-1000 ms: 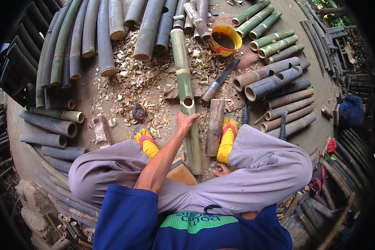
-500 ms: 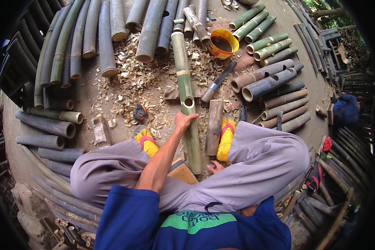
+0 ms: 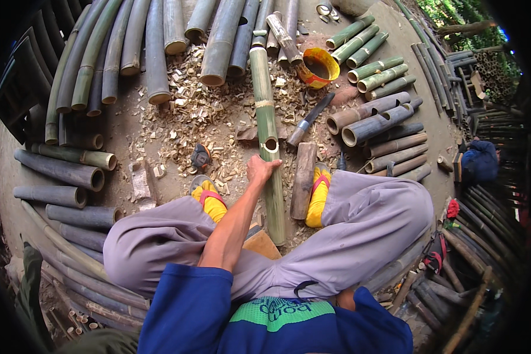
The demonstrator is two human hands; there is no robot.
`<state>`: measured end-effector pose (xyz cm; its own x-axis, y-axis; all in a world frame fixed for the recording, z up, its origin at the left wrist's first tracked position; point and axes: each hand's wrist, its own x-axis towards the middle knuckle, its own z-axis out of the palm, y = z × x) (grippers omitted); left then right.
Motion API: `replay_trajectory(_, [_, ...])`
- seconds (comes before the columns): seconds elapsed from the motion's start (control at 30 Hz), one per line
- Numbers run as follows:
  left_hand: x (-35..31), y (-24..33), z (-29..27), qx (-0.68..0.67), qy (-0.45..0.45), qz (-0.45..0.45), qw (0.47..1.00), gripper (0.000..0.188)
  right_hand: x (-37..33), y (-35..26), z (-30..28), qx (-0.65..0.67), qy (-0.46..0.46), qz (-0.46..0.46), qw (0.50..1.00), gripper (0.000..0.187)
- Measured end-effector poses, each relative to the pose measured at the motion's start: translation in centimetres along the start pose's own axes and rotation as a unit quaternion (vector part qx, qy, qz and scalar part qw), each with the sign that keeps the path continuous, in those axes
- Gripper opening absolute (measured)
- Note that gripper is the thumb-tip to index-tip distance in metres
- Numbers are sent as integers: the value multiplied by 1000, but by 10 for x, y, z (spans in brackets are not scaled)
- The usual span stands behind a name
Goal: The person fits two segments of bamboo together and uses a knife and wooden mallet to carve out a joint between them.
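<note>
My left hand (image 3: pixel 262 169) is closed around a green bamboo tube (image 3: pixel 266 118) just below a round hole cut through its wall. The tube lies lengthwise between my feet, its near end beside a small wooden block (image 3: pixel 262 243). Beyond that hand the tube runs away from me toward the other bamboo pieces. My right hand is out of sight; only a bit of that arm shows beside the blue shirt, below my right thigh. A squared wooden billet (image 3: pixel 303 180) rests right of the tube, and a long dark-bladed knife (image 3: pixel 311 120) lies on the ground past it.
Wood chips (image 3: pixel 200 100) litter the ground ahead. A yellow-and-red bucket (image 3: pixel 318 68) stands at the far side. Cut bamboo tubes (image 3: pixel 377 125) lie at right, more (image 3: pixel 59 168) at left. Dark green cloth (image 3: pixel 32 295) shows at lower left. Another person (image 3: pixel 479 160) sits at far right.
My right hand, seen near the tube's near end before, has gone from view under my right leg. Dark green cloth has come into view at lower left. My left hand stays on the tube.
</note>
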<state>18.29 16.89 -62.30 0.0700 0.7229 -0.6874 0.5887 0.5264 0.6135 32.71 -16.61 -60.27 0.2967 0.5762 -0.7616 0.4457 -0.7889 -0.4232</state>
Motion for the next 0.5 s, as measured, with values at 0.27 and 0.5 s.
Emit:
replay_trajectory(0.27, [-7, 8, -4, 3, -28, -24, 999, 70, -9, -12, -11, -12, 20, -8, 1000, 46])
replay_trajectory(0.5, [-11, 9, -7, 18, -18, -30, 999, 67, -24, -23, -11, -25, 30, -15, 999, 43])
